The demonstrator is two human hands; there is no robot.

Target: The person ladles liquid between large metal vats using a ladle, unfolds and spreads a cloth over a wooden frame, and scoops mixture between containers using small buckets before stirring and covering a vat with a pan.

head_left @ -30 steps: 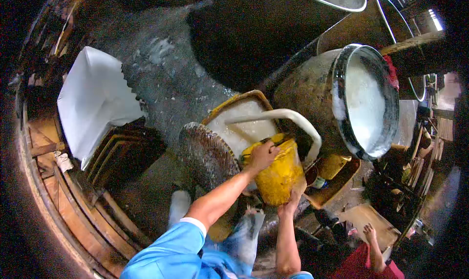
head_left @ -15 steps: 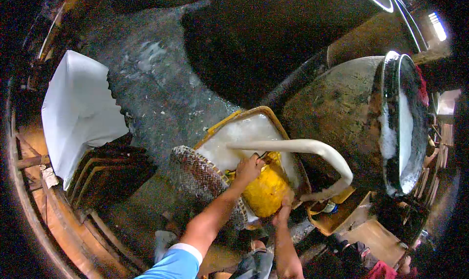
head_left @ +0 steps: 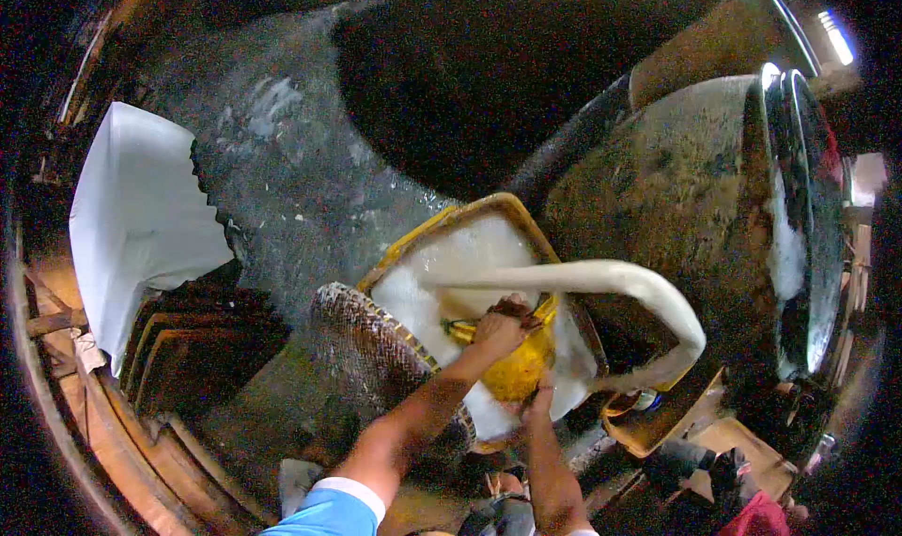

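A yellow bucket is tilted over a yellow-rimmed tub that holds white foamy liquid. My left hand is closed on the bucket's upper rim or handle. Lower down, my right hand grips the bucket near its base. The bucket's mouth faces away from me, and its inside is mostly hidden. Above it, a thick pale hose arches across the tub's right side, its end over the liquid. A woven basket leans against the tub's left side.
A large barrel with a dark foamy rim stands at the right. At the left, a white sheet lies over stacked dark trays. A smaller yellow container and a person's red clothing are at the lower right.
The bucket has moved down into the tub with both hands on it, and now tilts away from me. The view has shifted, so the barrel appears larger and farther right.
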